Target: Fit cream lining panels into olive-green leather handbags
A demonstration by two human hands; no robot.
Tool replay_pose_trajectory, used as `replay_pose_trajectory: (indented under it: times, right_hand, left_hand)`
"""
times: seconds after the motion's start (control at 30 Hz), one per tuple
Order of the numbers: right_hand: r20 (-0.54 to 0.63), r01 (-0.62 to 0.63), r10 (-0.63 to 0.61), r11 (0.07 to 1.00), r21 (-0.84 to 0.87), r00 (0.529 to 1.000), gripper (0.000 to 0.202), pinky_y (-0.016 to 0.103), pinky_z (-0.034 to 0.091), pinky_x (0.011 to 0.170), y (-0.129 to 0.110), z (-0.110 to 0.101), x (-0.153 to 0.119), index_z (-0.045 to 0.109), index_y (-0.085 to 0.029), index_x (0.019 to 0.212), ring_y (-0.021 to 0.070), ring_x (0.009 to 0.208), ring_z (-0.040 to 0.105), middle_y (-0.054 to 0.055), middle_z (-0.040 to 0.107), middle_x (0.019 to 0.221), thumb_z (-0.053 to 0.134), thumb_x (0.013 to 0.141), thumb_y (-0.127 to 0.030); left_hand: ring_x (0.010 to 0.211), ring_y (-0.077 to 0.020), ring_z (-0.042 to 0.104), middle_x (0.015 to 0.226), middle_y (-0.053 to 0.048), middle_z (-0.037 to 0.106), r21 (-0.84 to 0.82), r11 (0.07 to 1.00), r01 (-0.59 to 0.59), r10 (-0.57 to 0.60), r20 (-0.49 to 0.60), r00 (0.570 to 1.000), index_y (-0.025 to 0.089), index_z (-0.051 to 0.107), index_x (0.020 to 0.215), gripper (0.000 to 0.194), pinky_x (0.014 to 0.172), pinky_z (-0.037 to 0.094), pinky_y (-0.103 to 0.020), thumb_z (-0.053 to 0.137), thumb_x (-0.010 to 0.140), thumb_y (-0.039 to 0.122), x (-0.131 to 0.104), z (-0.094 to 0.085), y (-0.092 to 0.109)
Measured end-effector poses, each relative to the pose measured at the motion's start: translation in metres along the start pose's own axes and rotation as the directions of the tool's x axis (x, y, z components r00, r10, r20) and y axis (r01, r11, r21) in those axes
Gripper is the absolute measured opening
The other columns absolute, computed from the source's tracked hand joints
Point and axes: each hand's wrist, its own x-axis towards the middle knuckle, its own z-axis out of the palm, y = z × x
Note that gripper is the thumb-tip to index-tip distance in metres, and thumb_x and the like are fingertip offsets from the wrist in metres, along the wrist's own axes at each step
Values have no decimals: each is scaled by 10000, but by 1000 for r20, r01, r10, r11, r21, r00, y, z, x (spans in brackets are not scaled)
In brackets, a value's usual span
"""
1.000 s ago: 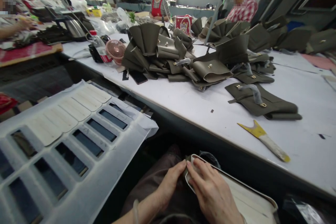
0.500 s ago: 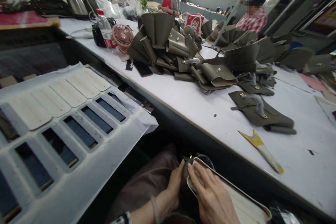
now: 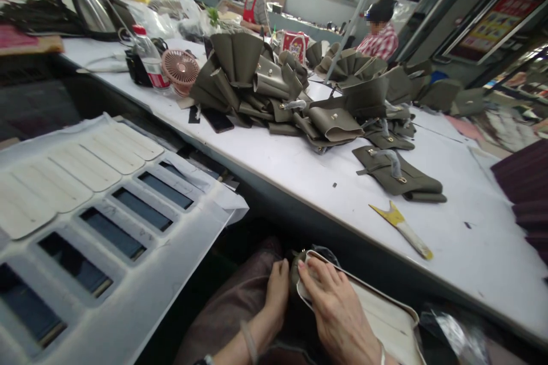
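An olive-green handbag (image 3: 294, 278) rests over my lap, low in the view, with a long cream panel (image 3: 383, 309) set inside its raised rim. My left hand (image 3: 277, 292) holds the bag's near end from the left side, its fingertips partly hidden against the bag. Across the same end lies my right hand (image 3: 340, 311), fingers bent over the panel's corner and gripping the edge there. Clear plastic wrap (image 3: 327, 254) shows just beyond the fingers. Much of the bag's underside is hidden by my hands and the shadow.
A white table (image 3: 274, 168) bears a heap of olive bag pieces (image 3: 240, 68), a flat bag piece (image 3: 396, 174) and a yellow-ended scraper (image 3: 402, 229). At left, a pale slotted rack (image 3: 171, 265) carries cream panels (image 3: 81, 165). Two people (image 3: 254, 8) work behind the table.
The camera view has swung to the right, so the table and rack sit further left. Both hands stay on the same end of the handbag, with little change in grip.
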Motion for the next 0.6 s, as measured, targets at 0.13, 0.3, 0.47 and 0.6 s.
replay_pose_trajectory:
  times: [0.13,0.3,0.47,0.6]
  right_hand:
    - [-36,-45,47,998,52,998,550,403,457,956,-1,2,-2,505,-210,1372,257,1193,473,105,520,1338,396,867,-19]
    - [-68,-79,89,987,138,994,530,421,462,988,0,5,-4,505,-217,1380,257,1184,477,111,510,1330,399,896,-31]
    - [-96,-112,140,960,258,985,509,421,455,1024,3,11,-8,500,-267,1393,250,1229,450,96,491,1353,412,931,-74]
    - [-90,-139,180,928,346,980,487,461,466,1009,5,10,-9,524,-289,1372,259,1211,461,93,499,1344,408,943,-90]
  left_hand:
    - [1336,-251,449,1412,-89,538,52,982,-183,179,76,981,195,594,1274,496,1149,291,-375,536,892,507,-8,-20,45]
    - [1253,-266,547,1306,-85,637,91,972,-218,155,453,878,195,646,1254,417,1116,365,-396,568,912,419,-31,-14,78]
    - [1261,-250,542,1313,-51,636,144,951,-272,196,398,896,221,657,1238,371,1123,362,-378,577,914,384,-35,-10,74]
    - [1270,-228,533,1326,-17,628,189,940,-284,183,424,887,259,643,1255,362,1113,371,-331,599,906,348,-35,-9,75]
